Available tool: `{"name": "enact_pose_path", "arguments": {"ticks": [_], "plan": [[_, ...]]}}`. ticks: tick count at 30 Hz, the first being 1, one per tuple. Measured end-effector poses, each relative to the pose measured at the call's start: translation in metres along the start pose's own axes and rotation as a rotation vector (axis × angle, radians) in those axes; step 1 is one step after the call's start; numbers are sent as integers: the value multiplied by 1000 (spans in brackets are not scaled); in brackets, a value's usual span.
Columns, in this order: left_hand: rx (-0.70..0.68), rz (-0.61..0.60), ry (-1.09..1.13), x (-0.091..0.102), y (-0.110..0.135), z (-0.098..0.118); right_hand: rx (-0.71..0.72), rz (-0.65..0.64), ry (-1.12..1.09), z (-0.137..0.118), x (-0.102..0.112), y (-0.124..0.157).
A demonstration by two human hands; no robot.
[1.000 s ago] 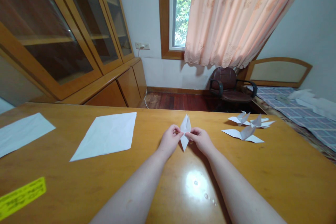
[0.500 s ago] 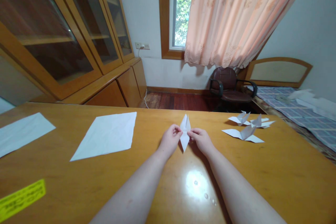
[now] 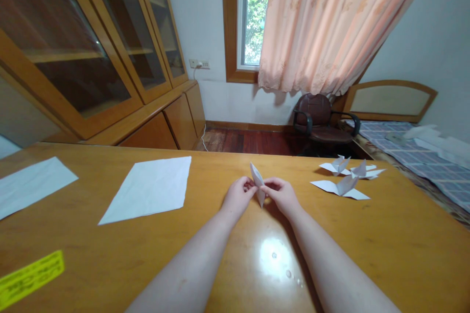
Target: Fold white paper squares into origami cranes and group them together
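1. Head view: folded paper (image 3: 256, 176) sits between left hand (image 3: 238, 196) and right hand (image 3: 283, 196), long axis pointing forward, far tip leaning left.
2. Both pinch its middle, neither nearer.
3. Paper birds (image 3: 347, 185) rest well rightward on the desk (image 3: 385, 254).

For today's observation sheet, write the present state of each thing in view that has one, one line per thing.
Folded paper: creased, pointed at both ends
Left hand: pinching it
Right hand: pinching it
Paper birds: three, folded, grouped together
White sheets: two, lying flat
Curtain: partly covering the window
Cabinet doors: shut
Plug: in the wall socket
Chair: upright
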State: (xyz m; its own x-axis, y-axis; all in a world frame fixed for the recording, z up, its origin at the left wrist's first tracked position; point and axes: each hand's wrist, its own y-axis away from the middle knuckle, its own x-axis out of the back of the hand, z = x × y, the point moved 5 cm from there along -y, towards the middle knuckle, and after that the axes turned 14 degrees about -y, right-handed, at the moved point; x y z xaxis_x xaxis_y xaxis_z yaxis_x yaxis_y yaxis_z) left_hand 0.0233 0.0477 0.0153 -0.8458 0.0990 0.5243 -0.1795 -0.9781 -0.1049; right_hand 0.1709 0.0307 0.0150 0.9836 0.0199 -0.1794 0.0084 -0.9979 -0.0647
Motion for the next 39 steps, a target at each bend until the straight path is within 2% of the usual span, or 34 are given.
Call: {"name": "enact_pose_path", "arguments": {"ticks": [4,8,11,15,18,20,23,26,30,33,39], "plan": [[-51,-49,106,-2,2,6,0,18,-14,1,0,1],[-114,-83,175,-3,4,10,64,-8,32,-6,-1,0],[-89,-127,225,-6,5,8,119,-44,91,-10,-3,0],[-40,-79,136,-8,3,0,94,-70,116,-6,-5,1],[-37,-54,181,-8,2,-4,94,-79,142,-5,-6,1],[-16,-43,223,-9,1,-5,145,-47,212,-8,-4,0],[21,-28,270,-9,1,-5,213,70,276,-11,3,-3],[13,-20,295,-8,0,-4,208,143,107,-8,9,-6],[-38,-59,349,-11,0,-3,36,34,-180,3,1,-6],[-13,-60,379,-11,1,-5,-43,-13,-256,6,-4,-4],[-31,-41,384,-8,1,-5,-36,6,-296,3,-4,-3]]}}
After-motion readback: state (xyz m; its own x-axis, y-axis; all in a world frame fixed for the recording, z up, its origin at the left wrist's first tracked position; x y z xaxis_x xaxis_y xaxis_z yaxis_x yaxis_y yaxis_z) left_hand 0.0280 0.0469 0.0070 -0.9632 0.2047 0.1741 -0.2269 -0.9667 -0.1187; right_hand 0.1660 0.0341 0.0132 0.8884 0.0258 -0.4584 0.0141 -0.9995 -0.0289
